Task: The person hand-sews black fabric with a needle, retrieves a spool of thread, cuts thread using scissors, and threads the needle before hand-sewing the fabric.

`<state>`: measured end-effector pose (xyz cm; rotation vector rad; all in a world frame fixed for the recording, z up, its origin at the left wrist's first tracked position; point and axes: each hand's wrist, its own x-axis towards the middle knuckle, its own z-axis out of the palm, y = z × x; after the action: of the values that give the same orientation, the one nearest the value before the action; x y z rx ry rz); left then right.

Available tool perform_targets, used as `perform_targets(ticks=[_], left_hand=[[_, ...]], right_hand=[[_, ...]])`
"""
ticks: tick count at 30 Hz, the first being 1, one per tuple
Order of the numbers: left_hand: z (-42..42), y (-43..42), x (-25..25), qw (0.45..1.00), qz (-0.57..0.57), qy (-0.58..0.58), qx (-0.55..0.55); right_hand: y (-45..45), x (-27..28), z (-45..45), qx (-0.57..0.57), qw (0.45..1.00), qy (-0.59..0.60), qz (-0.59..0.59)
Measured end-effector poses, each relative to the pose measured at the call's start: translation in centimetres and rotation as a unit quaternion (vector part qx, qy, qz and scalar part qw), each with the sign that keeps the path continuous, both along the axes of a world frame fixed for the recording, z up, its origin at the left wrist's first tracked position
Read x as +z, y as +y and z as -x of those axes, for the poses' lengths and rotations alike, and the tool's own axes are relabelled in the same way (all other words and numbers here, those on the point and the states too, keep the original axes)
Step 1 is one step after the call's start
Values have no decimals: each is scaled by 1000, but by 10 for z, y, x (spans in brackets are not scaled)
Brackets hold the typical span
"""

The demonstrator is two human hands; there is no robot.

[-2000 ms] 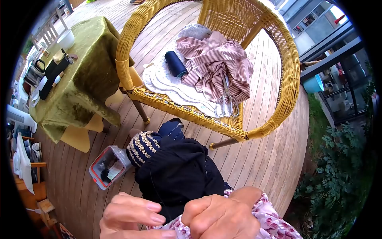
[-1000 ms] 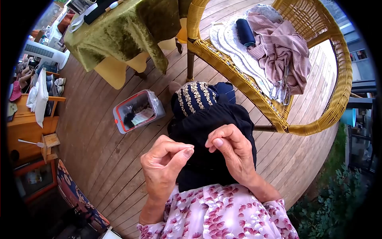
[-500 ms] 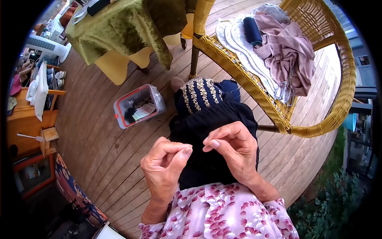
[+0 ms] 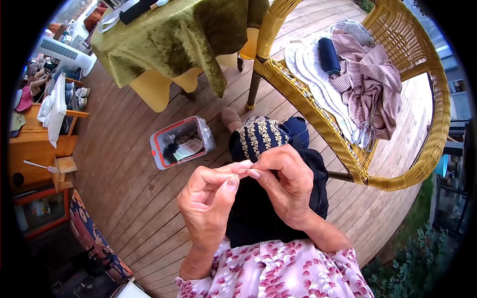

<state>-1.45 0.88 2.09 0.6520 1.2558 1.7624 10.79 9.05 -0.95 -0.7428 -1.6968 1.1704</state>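
Note:
My left hand (image 4: 211,193) and my right hand (image 4: 285,186) meet fingertip to fingertip over my lap, each in a pinch. Between the fingertips shows something thin and pale, too small to make out. Black cloth (image 4: 253,213) lies across my lap beneath the hands. Beyond it is dark blue fabric with gold floral bands (image 4: 258,135) over my knee. On the wicker chair (image 4: 278,74) rest a spool of dark blue thread (image 4: 329,55), striped cloth (image 4: 365,74) and metal scissors (image 4: 367,135) on a white quilted pad (image 4: 310,74).
An open grey bin with a red rim (image 4: 155,144) stands on the wooden deck (image 4: 129,198), left of my knees. A table under a green velvet cloth (image 4: 159,44) is at the upper left. Wooden furniture (image 4: 35,144) lines the left edge; leafy plants (image 4: 407,263) grow at the lower right.
The hands were apart half a second ago; now their fingertips touch, the right hand having moved left and up. The view has shifted slightly, so chair and bin sit farther right.

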Motion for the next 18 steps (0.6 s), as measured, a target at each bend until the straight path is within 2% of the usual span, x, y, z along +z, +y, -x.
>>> perform_targets(ticks=[4,8,10,18], left_hand=[[2,4,-6,998,21,55,13],[2,3,-6,997,39,67,13],[0,4,-7,997,33,62,19],[-6,7,-9,993,28,111,14]], right_hand=[[5,5,1,21,998,-60,-27],[2,4,1,38,998,-58,6],[-1,5,0,44,991,-54,113],[3,5,-5,45,993,-56,96]])
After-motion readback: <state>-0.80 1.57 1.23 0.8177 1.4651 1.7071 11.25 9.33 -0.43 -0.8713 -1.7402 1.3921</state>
